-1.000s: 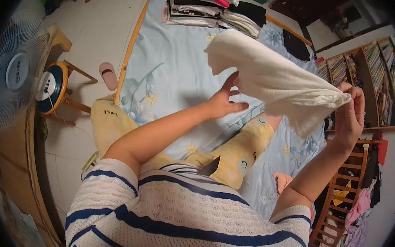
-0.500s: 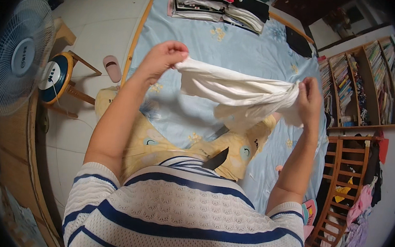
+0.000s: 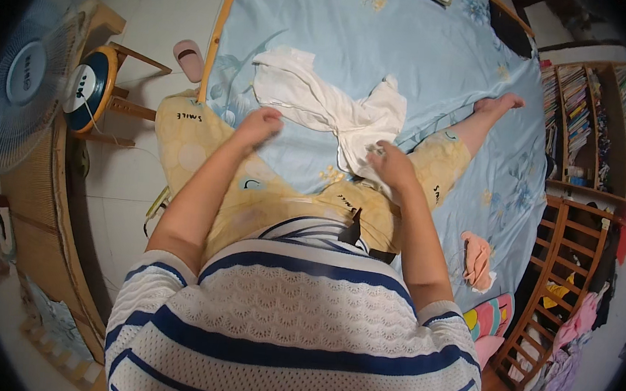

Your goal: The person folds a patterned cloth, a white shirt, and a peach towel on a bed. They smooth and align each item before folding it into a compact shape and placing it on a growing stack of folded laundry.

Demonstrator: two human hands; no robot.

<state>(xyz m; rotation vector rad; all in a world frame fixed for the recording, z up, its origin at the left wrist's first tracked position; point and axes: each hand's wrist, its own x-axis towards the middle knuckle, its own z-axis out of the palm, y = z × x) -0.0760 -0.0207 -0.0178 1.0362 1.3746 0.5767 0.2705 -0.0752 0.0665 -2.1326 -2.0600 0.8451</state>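
A crumpled white garment [image 3: 367, 119] lies twisted on the pale blue bed sheet [image 3: 326, 31] in front of me. Its folds hide what kind of garment it is. My left hand [image 3: 261, 127] hovers just on the near side of the garment's left part, fingers curled together with nothing seen in them. At the garment's near right edge is my right hand [image 3: 393, 163], its fingers loosely bent and apart. Those fingertips overlap the cloth, but whether they touch it I cannot tell.
My legs in yellow trousers [image 3: 192, 145] spread on either side of the garment. A peach cloth [image 3: 477, 261] lies on the bed to the right. A fan [image 3: 28, 81] and a round stool [image 3: 89, 93] stand left; a bookshelf [image 3: 583, 128] is at right.
The white garment, stretched between both raised hands before, now lies on the bed. Both hands have let go and come down nearer to me. The view has tilted downward.
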